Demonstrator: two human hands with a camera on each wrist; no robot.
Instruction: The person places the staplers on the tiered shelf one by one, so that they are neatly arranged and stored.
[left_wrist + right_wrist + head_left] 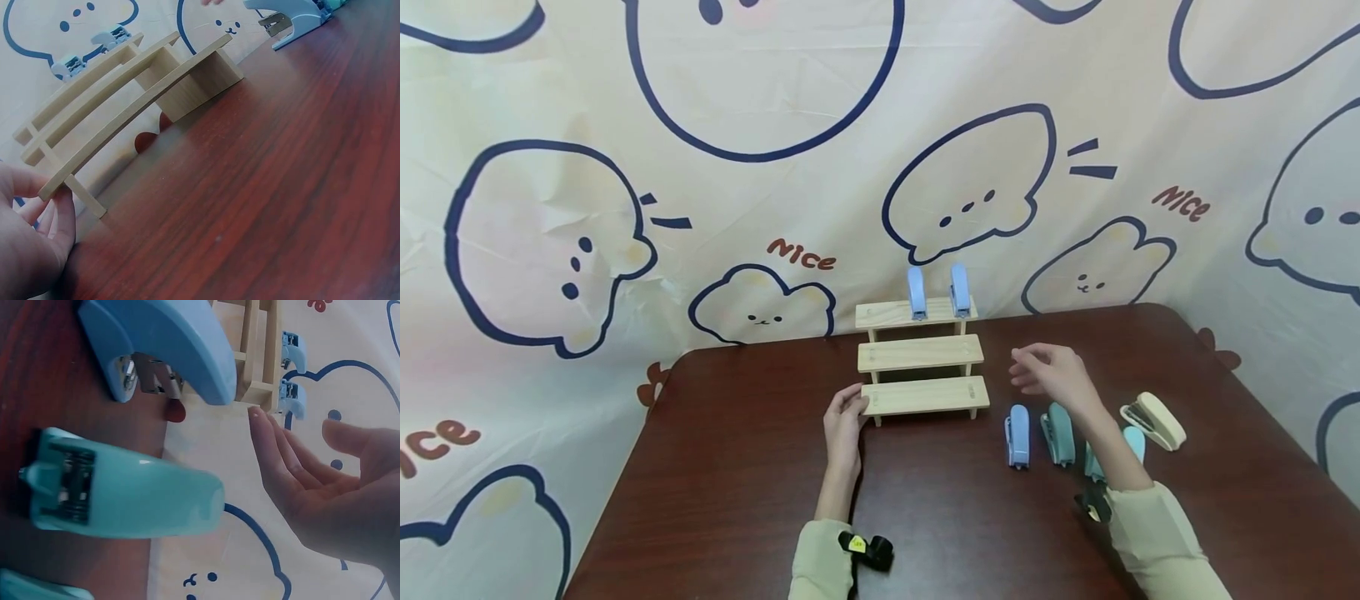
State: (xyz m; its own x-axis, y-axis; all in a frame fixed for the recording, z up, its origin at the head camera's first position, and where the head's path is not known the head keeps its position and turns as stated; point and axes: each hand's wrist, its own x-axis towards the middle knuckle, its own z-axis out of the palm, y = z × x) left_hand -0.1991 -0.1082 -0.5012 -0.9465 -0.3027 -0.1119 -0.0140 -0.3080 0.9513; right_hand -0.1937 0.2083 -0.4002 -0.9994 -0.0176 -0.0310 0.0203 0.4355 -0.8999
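Note:
My left hand (844,427) pinches the left end of the lowest step of a three-step wooden shelf (921,397); in the left wrist view the thumb lies on top of the board (119,119) and fingers are below it. Two light blue staplers (917,293) stand side by side on the top step. To the shelf's right, my right hand (1054,372) is raised with nothing in it, fingers loosely extended toward the shelf. Below it on the table are a blue stapler (1018,437) and a teal stapler (1058,435).
A turquoise stapler (1135,442) is partly hidden by the right forearm. Farther right lies a cream stapler (1156,422) at a slant. Behind the dark wooden table (737,467) hangs a patterned cloth (760,200), close to the shelf's back.

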